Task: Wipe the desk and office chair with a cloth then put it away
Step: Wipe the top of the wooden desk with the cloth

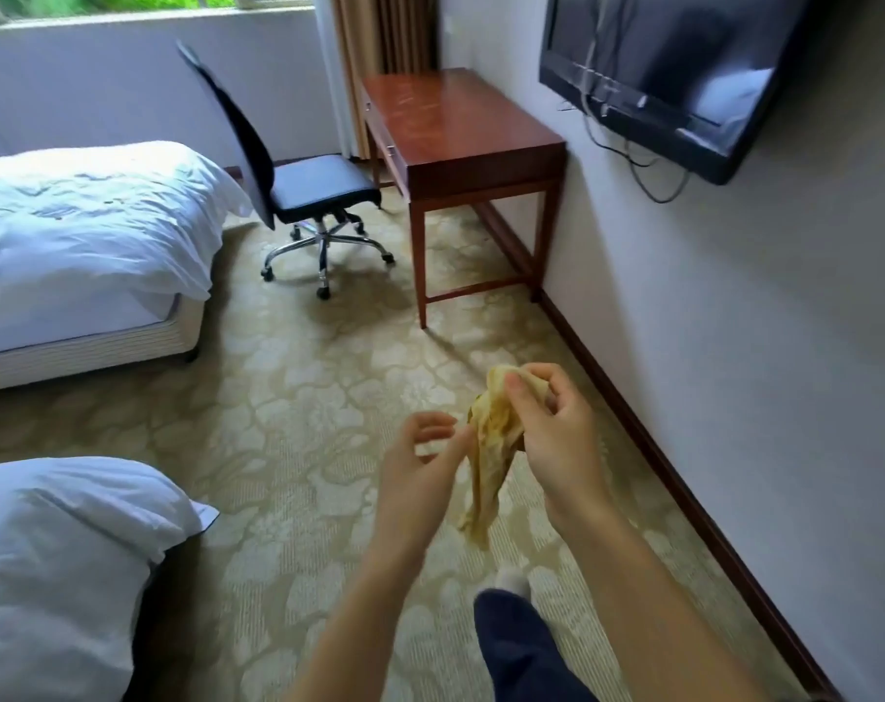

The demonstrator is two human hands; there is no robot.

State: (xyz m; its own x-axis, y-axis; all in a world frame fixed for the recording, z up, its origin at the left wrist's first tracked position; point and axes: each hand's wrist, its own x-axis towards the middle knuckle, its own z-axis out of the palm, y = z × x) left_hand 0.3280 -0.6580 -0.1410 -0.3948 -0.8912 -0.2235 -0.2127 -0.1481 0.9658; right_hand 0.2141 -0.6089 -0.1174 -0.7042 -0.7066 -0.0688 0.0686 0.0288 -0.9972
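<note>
A crumpled yellow cloth hangs in front of me over the carpet. My right hand grips its top, fingers curled round the fabric. My left hand is beside it, thumb and fingers touching the cloth's left edge; whether it pinches the fabric is unclear. A reddish wooden desk stands against the right wall ahead, its top bare. A black office chair on a chrome wheeled base is left of the desk, turned sideways.
Two beds with white bedding are on the left: one far, one near. A wall-mounted TV with dangling cables hangs on the right wall. Patterned carpet runs between beds and wall. My leg steps forward.
</note>
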